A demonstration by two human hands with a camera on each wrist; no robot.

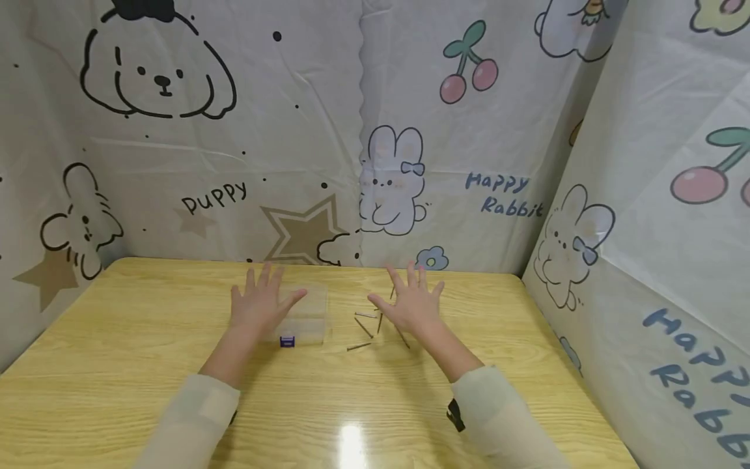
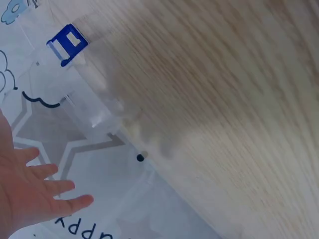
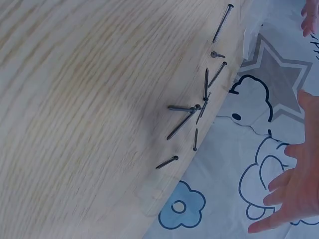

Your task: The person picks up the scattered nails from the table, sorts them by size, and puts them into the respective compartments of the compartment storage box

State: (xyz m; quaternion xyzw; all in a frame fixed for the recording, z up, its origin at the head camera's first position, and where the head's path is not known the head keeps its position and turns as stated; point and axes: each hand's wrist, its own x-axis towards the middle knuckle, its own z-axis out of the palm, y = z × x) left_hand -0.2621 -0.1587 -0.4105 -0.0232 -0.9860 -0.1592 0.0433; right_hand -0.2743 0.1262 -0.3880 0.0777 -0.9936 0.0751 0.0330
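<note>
My left hand [image 1: 258, 306], fingers spread and palm down, hovers above the left part of a clear plastic box [image 1: 313, 303]. A blue latch [image 1: 287, 341] sits on the box's near side, and part of the box is hidden behind the hand. To the right of the box, several grey metal nails [image 3: 180, 124] lie scattered at different angles on the table. Over the nails' right side is my right hand [image 1: 415, 309], also with fingers spread and nothing in it, hiding some of them in the head view.
The light wood-grain table [image 1: 351, 391] ends at a white printed cloth [image 1: 305, 143] hanging behind it. Another stretch of printed cloth [image 1: 656, 273] slopes along the right edge.
</note>
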